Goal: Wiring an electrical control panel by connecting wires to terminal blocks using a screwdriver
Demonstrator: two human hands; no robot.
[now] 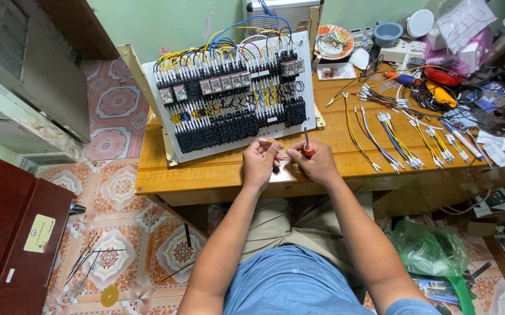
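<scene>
From my remote seat I see a yellow rectangular label (39, 233) stuck on the dark red cabinet (13, 233) at lower left, and a crumpled green plastic bag (428, 249) on the tiled floor at right. The wooden worktop (217, 175) is glossy and orange-brown. On it leans a white control panel (229, 96), packed with black terminal blocks and looped yellow, blue and red wires. My left hand (261, 160) pinches a thin orange wire (269, 142) between its fingertips, just in front of the panel's lower edge. My right hand (316, 163) is clenched around a screwdriver (308, 146) with an orange handle, its shaft pointing up. The two hands sit close together at the worktop's near edge. To the right lie rows of cut wires (398, 137) with white ends, then a clutter of tools and cables.
</scene>
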